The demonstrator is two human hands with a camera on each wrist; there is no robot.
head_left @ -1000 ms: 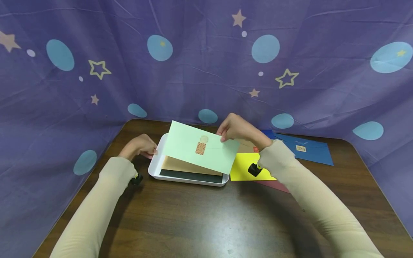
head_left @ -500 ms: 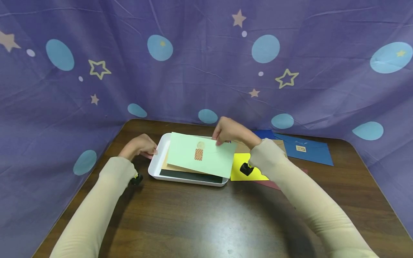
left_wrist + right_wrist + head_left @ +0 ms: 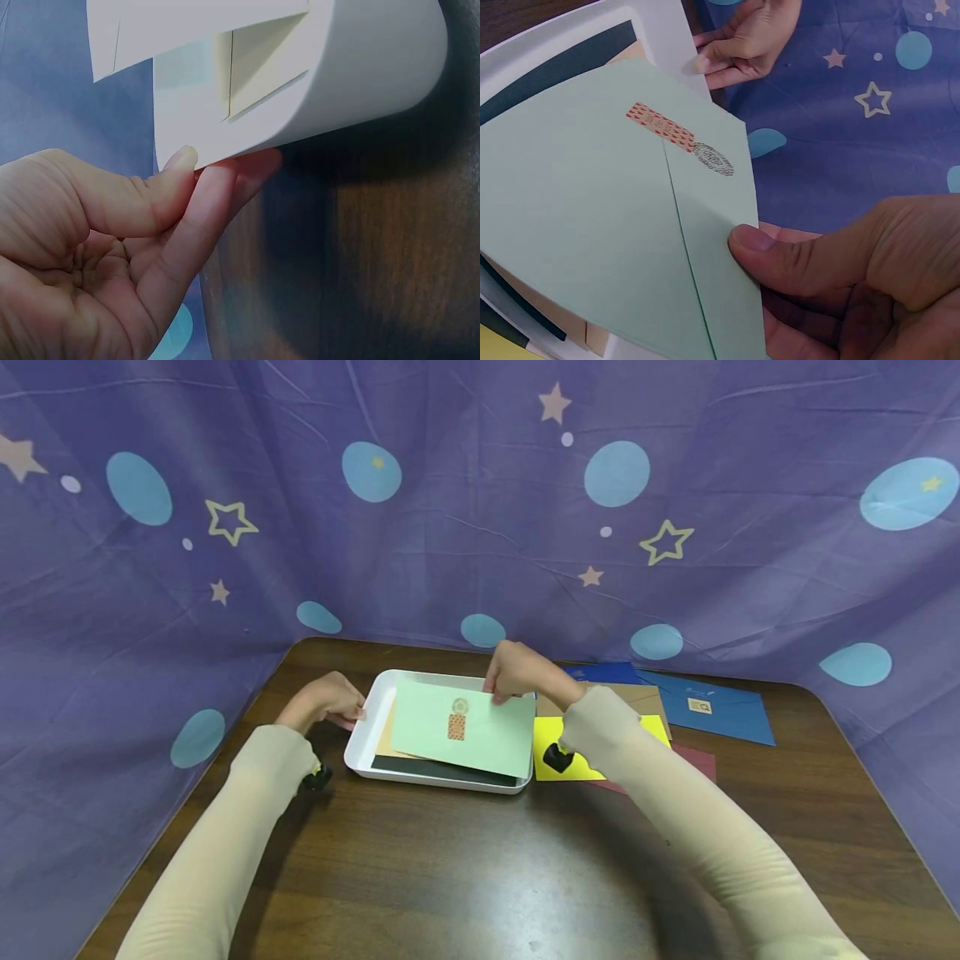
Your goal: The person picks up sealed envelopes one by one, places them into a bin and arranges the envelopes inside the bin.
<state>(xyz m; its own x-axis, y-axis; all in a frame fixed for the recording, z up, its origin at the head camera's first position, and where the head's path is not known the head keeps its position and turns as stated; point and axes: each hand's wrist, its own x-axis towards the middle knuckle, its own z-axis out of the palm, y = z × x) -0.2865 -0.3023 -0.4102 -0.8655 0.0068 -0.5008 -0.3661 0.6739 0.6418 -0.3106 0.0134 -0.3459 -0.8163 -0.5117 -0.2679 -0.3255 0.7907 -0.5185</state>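
A white tray point(image 3: 363, 745) holds a tan envelope point(image 3: 385, 743) and a dark, nearly black one point(image 3: 435, 767). My left hand point(image 3: 330, 697) pinches the tray's left rim between thumb and fingers; the left wrist view has the thumb over the rim point(image 3: 375, 67) and the fingers beneath. With my right hand point(image 3: 523, 670) I pinch the far edge of a mint green envelope point(image 3: 427, 727), which bears a red-patterned stamp sticker and a round postmark. That envelope lies tilted over the others in the tray, its right end at the tray's right side. My right fingers are partly hidden behind it.
Right of the tray, a yellow envelope point(image 3: 547, 752) overlaps a kraft brown one point(image 3: 637, 699) and a dark red one point(image 3: 696, 762). Two blue envelopes point(image 3: 727, 706) lie behind them. A purple star-patterned curtain point(image 3: 465, 527) hangs along the wooden table's point(image 3: 420, 868) back and left.
My right hand has moved left and down, lowering the mint green envelope from above the tray into it. My left hand stays at the tray's rim.
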